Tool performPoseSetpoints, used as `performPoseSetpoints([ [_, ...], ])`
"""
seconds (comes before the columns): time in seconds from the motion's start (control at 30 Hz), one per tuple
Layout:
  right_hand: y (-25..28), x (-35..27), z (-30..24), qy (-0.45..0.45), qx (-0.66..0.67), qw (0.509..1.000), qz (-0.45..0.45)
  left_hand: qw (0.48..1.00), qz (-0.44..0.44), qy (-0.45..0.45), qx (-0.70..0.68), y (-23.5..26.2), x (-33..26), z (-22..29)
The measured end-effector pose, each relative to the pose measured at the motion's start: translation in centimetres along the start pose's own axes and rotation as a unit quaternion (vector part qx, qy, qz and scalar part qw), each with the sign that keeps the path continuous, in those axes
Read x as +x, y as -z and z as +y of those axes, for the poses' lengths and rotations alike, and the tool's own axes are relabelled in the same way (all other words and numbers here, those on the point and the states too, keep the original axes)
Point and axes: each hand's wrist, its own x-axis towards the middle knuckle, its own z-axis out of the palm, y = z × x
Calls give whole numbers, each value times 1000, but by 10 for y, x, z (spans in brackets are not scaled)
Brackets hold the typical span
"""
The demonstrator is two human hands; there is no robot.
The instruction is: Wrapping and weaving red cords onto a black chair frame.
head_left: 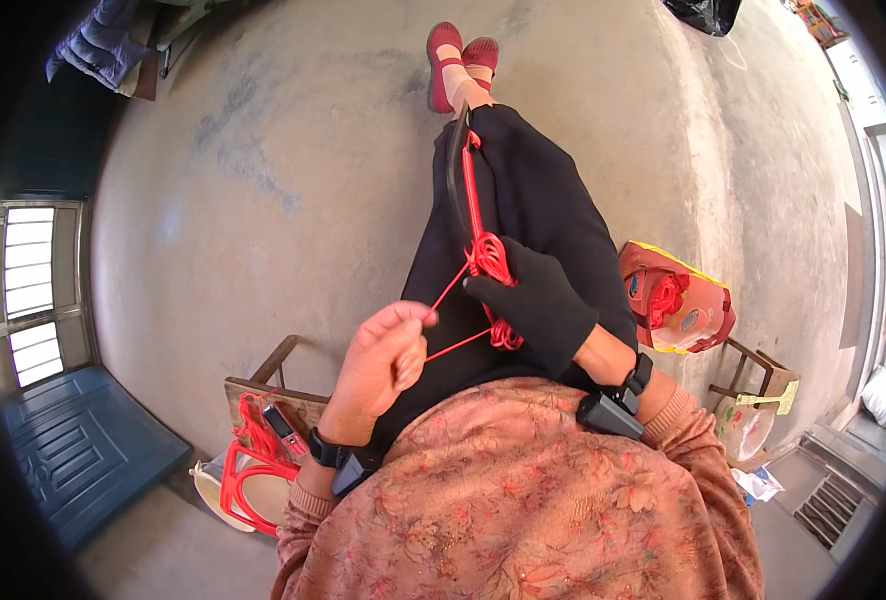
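Note:
My left hand (385, 350) is bare and closed, pinching a thin red cord (450, 291) between thumb and fingers. The cord runs taut up to a looped bundle of the same red cord (490, 258) over my lap. Around that bundle my right hand (538, 300), in a black glove, is closed. A second stretch of cord passes from below the left hand toward the right. Beyond the bundle, a straight red length (473, 190) lies beside a dark curved strip (454, 175) along my legs. What the strip belongs to cannot be made out.
A red and yellow bag (698, 305) holding more red cord stands on the right, near a small wooden stool (768, 385). At left, a wooden seat (243, 392) carries red cord and a small phone-like device (284, 430). A red frame (231, 490) sits by a pale bucket (208, 495).

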Motion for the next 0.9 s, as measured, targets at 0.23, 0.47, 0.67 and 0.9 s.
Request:
performPoseSetpoints([
  [0.23,30,8,17,-80,194,973,-98,992,-62,59,92,-3,-13,13],
  [0.47,75,9,-5,255,55,930,260,968,-162,-180,-70,-36,5,35],
  [0.67,38,28,-12,158,-72,961,215,974,1,-206,92,-51,59,38],
  [0.9,10,32,-25,84,133,981,115,946,34,-200,252,-38,77,19],
])
